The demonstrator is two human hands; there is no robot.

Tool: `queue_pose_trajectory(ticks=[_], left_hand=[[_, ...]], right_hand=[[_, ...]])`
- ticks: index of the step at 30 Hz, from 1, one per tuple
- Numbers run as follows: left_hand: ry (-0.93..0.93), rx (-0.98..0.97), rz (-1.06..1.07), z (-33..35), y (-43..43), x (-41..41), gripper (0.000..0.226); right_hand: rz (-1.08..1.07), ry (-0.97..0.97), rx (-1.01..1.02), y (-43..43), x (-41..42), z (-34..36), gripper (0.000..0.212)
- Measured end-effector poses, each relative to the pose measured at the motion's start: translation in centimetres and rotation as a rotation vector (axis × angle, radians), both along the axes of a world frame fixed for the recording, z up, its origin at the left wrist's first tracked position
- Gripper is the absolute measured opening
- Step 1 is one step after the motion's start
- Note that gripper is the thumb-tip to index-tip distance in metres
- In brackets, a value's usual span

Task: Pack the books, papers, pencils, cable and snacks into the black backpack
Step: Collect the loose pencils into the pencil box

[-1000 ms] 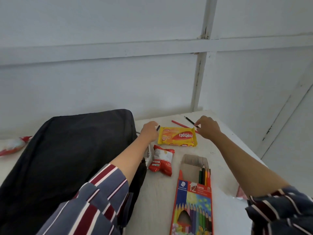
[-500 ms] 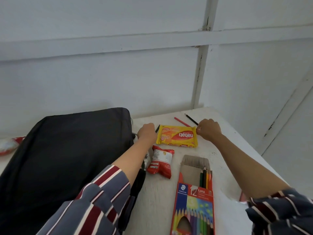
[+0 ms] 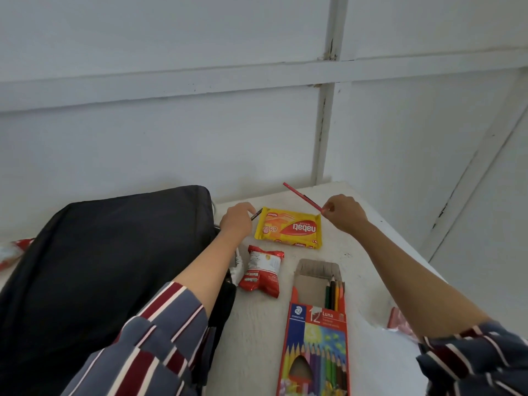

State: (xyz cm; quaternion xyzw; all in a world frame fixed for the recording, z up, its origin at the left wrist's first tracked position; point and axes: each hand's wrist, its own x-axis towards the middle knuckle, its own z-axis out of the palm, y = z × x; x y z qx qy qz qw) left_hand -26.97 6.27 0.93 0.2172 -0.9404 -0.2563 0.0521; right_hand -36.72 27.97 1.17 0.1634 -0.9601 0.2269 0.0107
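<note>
Gathering loose pencils appears to be the step in hand. Right hand (image 3: pixel 344 213) is pinching a red pencil (image 3: pixel 303 197) at its near end, w/ the shaft angling up and away, off the counter (image 3: pixel 257 324); a second dark pencil may be lying alongside it, cannot tell. Left hand (image 3: pixel 237 221) is curling its grip round a dark pencil (image 3: pixel 256 214), tip poking out toward the yellow wafer pack (image 3: pixel 288 228).

Black backpack (image 3: pixel 100 267) is lying flat at the left, touching the left forearm; whether its opening is unzipped is not visible. Pencil box (image 3: pixel 315 332) is sitting near the front edge, flap open, a few pencils inside. Small red snack packet (image 3: pixel 261 271) is resting between box and bag, white cable (image 3: pixel 236 264) just beside it, partly hidden under the arm. Another wrapper (image 3: pixel 13 250) is lying beyond the bag at far left.

Judgement: both pencils should be going into the box, points in the same direction as the ones inside, before the box is being closed & packed. Risk: a tip-end pinch is letting the red pencil swing; shifting the hold nearer mid-shaft would be steadying it. Books & papers not in view.
</note>
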Motion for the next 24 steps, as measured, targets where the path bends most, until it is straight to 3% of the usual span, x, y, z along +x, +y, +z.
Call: queue_pose_trajectory(ticks=[5, 13, 24], left_hand=[[0.005, 0.037, -0.018, 0.9, -0.5, 0.1, 0.05], [0.18, 0.491, -0.068, 2.3, 0.0, 0.9, 0.044], [0.212, 0.799, -0.175, 5.8, 3.2, 3.3, 0.034]], right_hand=[[0.036, -0.02, -0.035, 0.1, 0.9, 0.4, 0.022], [0.086, -0.054, -0.117, 0.8, 2.0, 1.2, 0.022], [0.248, -0.201, -0.312, 1.9, 5.8, 5.4, 0.031]])
